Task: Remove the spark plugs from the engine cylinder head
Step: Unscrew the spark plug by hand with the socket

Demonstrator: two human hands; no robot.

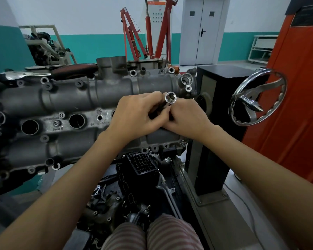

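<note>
I see both hands meeting over the right end of the grey cast-metal cylinder head (76,98). My left hand (137,114) and right hand (186,118) curl their fingers round a shiny chrome socket (170,98) on a dark shaft, its open hex mouth tilted up between them. I cannot make out any spark plug; two dark round wells (77,121) gape left of the hands.

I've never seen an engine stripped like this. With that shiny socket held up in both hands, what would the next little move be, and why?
Probably turning the socket open end down and lowering it into a plug well. Left hand and right hand hold it above the cylinder head, its open end pointing up, away from the wells.
</note>
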